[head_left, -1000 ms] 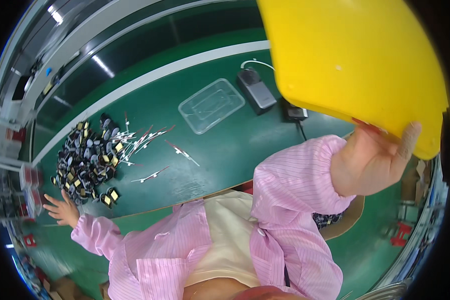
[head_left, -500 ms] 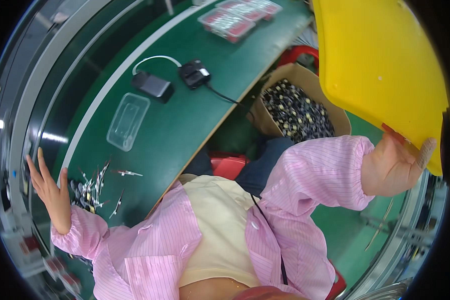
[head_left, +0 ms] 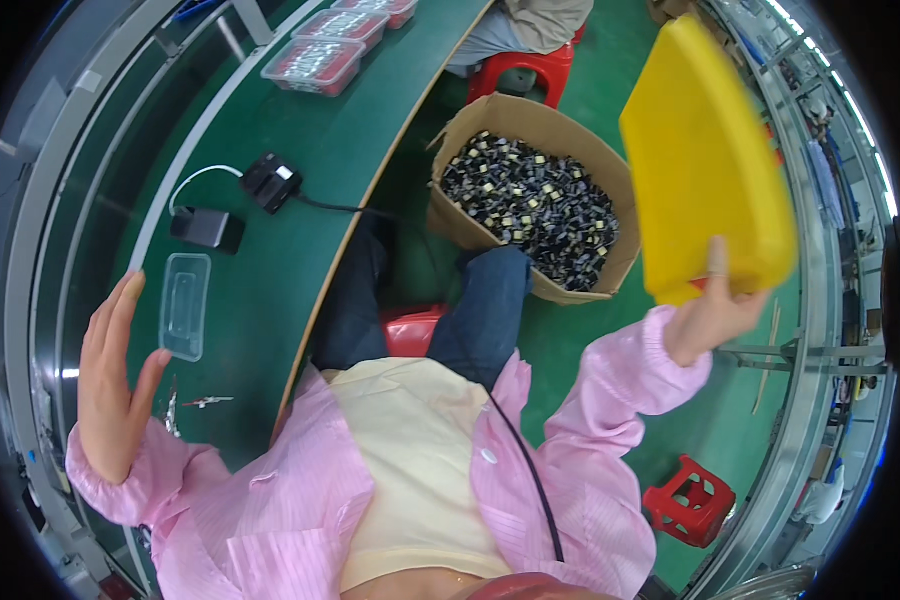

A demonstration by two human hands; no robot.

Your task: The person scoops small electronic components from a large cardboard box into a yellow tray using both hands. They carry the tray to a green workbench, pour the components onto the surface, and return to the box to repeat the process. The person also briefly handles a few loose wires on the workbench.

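Note:
My right hand [head_left: 715, 318] grips a yellow plastic bin [head_left: 698, 170] by its lower edge, fingers wrapped round it. Held up on edge, the bin is beyond the right side of a cardboard box [head_left: 552, 125] of small black and pale parts [head_left: 540, 205]. My left hand [head_left: 113, 385] is raised at the left, empty, its fingers stretched and thumb apart. Next to it on the green table [head_left: 280, 290] lies a clear plastic container [head_left: 184, 310]. Thin metal pieces with red bits [head_left: 207, 402] lie just past the thumb.
A black block [head_left: 208, 230] and a black device [head_left: 271, 182] with cables sit on the table. Filled clear containers [head_left: 315, 65] stand at its far end. A person on a red stool [head_left: 520, 72] sits beyond the box. Another red stool [head_left: 692, 502] is at the lower right.
The yellow bin has moved left and tilted, showing its side. My right hand has come left and higher with it. My left hand's fingers are closer together. The view has shifted, revealing more floor.

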